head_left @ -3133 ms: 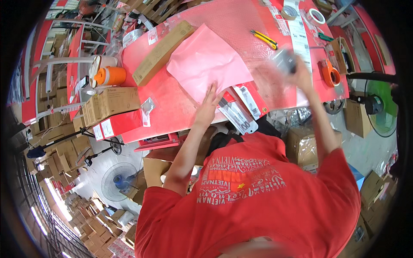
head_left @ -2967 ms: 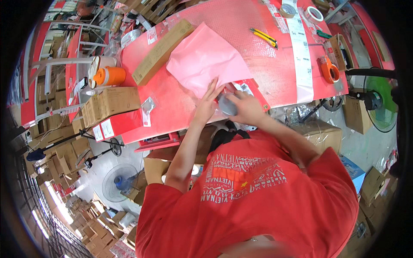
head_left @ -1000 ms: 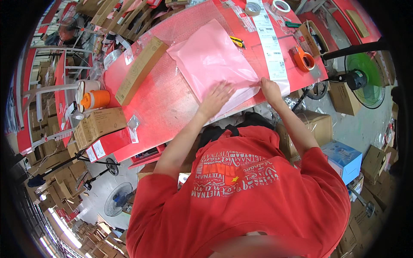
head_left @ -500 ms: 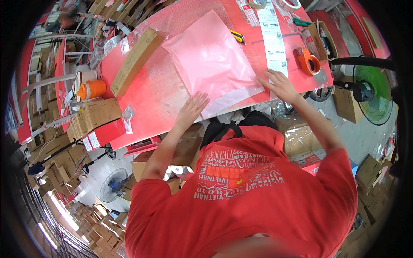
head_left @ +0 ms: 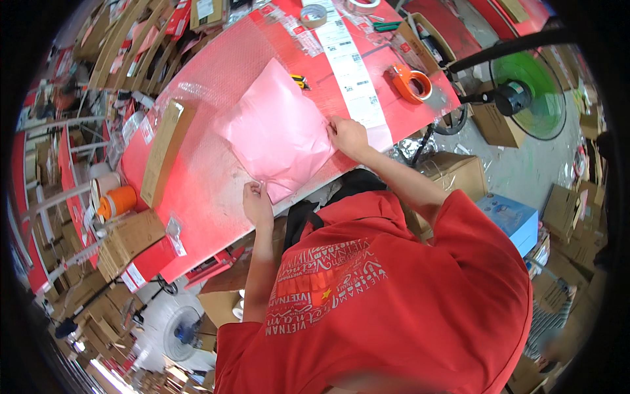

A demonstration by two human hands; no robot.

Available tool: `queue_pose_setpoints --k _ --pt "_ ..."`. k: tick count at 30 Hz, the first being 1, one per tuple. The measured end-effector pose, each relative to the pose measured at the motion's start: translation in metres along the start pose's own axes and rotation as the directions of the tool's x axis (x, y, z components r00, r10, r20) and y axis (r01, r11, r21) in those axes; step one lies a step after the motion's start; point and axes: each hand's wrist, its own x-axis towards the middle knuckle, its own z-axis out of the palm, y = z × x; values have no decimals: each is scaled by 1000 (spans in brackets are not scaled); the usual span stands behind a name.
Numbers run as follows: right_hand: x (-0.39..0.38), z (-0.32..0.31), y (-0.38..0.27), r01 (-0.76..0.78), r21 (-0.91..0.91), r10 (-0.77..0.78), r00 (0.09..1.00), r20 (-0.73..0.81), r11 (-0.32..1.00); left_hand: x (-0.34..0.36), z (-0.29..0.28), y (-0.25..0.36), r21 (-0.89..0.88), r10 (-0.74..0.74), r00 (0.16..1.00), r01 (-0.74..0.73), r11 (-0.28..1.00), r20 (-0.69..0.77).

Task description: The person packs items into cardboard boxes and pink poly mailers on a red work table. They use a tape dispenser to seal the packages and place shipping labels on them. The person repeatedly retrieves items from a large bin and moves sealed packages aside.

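Observation:
A puffed-up pink plastic mailing bag (head_left: pixel 277 128) lies on the red table at its near edge. My left hand (head_left: pixel 257 202) pinches the bag's near left corner between thumb and fingers. At the bag's right side, my right hand (head_left: pixel 348 136) grips the edge with its fingers closed on the plastic. The bag's near edge looks folded, and its contents are hidden. Just beyond its upper right side lies a yellow and black box cutter (head_left: pixel 300 81).
A strip of white labels (head_left: pixel 354 72) runs across the table, with an orange tape dispenser (head_left: pixel 411 84) to its right. Bubble wrap (head_left: pixel 216 65) spreads behind the bag. On the left lie a long cardboard box (head_left: pixel 165 154) and an orange jug (head_left: pixel 118 202). A green fan (head_left: pixel 525 95) stands at right.
Both hands, earlier with fingers spread flat along the bag's near edge, now grip its corners. The bag has bulged up, and its pale near strip no longer shows. The view has shifted.

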Motion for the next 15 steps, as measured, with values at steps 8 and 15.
queue_pose_setpoints --k 8,15 --pt "-73 15 -32 476 -184 -508 834 -215 860 42 30 10 151 840 507 -862 485 195" --pt "-313 38 18 -118 113 150 928 -340 987 63 55 -24 442 958 276 -871 214 81"
